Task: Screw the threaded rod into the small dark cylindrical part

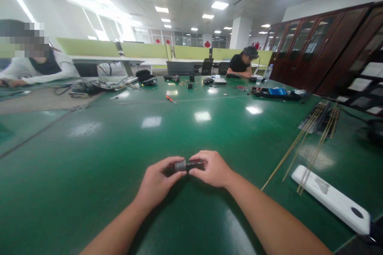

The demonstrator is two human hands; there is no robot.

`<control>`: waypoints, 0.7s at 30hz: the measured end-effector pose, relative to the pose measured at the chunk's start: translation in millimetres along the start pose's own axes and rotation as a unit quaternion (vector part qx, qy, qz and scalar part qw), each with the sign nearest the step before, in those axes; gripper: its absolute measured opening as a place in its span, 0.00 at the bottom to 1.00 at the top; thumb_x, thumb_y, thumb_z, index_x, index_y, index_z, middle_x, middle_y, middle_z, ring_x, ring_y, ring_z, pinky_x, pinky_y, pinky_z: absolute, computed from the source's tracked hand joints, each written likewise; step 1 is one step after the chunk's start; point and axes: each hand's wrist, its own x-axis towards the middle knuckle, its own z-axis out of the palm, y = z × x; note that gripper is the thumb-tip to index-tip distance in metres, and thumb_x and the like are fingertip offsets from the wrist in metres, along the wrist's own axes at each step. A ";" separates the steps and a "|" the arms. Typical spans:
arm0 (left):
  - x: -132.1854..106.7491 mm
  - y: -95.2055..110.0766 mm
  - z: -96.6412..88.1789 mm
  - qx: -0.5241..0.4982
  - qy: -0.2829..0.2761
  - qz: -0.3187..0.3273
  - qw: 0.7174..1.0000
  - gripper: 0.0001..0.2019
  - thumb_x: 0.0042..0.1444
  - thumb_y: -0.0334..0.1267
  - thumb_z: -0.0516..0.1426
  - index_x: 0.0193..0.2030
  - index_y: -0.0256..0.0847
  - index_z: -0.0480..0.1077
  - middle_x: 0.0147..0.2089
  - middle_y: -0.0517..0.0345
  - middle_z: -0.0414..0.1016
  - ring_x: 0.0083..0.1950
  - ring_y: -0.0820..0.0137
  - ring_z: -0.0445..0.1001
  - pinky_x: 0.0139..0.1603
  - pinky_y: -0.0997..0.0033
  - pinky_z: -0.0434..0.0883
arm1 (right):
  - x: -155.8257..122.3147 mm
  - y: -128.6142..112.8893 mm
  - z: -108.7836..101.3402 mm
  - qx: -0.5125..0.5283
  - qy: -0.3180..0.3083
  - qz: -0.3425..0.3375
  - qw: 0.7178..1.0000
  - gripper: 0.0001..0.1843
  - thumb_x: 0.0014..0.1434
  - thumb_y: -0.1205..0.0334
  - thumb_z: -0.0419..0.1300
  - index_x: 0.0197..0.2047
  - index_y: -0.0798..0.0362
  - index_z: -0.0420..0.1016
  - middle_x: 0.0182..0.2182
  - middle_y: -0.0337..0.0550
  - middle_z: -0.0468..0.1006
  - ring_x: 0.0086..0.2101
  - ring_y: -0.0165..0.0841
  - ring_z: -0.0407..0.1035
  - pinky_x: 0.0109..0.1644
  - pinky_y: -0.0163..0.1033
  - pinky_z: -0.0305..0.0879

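Observation:
A small grey-and-black cylinder [180, 166] lies level between my two hands, just above the green tabletop near its front. My left hand [157, 179] grips the grey, wider end between thumb and fingers. At the other end, my right hand [214, 169] pinches the thinner dark part, which seems to have pale markings. The fingertips of both hands almost meet around its middle. What kind of part it is, I cannot make out, and its right tip is partly hidden by my fingers.
A white power strip-like bar [329, 199] and several thin yellowish sticks [299, 139] lie at the right. Farther off are a red screwdriver [170, 99] and a dark tray with blue items [277, 91]. Two people sit at the table's far side and left.

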 end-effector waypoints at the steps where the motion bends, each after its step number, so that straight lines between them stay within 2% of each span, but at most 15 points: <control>1: 0.1 0.5 0.2 0.000 -0.001 0.002 1.000 0.17 0.52 0.48 0.64 0.46 0.43 0.78 0.45 0.54 0.82 0.46 0.61 0.79 0.53 0.61 0.75 | 0.0 0.0 0.3 -0.003 -0.002 0.001 1.000 0.14 0.54 0.59 0.67 0.44 0.52 0.82 0.35 0.42 0.80 0.33 0.32 0.72 0.39 0.35 0.64; 10: -1.5 3.6 4.2 0.016 0.004 0.003 1.000 0.16 0.51 0.48 0.64 0.44 0.45 0.78 0.43 0.57 0.82 0.43 0.62 0.80 0.47 0.65 0.77 | 0.7 -1.1 0.7 0.002 -0.007 0.009 1.000 0.08 0.58 0.59 0.65 0.40 0.50 0.83 0.34 0.41 0.81 0.33 0.32 0.72 0.38 0.35 0.64; 17: -4.0 3.1 6.6 0.032 0.013 -0.001 0.999 0.16 0.51 0.48 0.65 0.45 0.45 0.78 0.43 0.57 0.82 0.44 0.62 0.80 0.50 0.63 0.76 | -1.4 0.1 -0.2 0.005 -0.005 0.009 1.000 0.07 0.57 0.60 0.66 0.39 0.50 0.83 0.33 0.41 0.82 0.33 0.32 0.73 0.38 0.35 0.64; 21: -4.3 3.2 7.2 0.025 0.013 0.004 1.000 0.15 0.51 0.47 0.65 0.44 0.45 0.78 0.43 0.57 0.82 0.43 0.64 0.80 0.49 0.65 0.76 | -2.5 1.3 1.1 0.032 0.003 0.009 0.999 0.07 0.56 0.60 0.66 0.38 0.51 0.82 0.33 0.40 0.82 0.33 0.32 0.74 0.38 0.34 0.65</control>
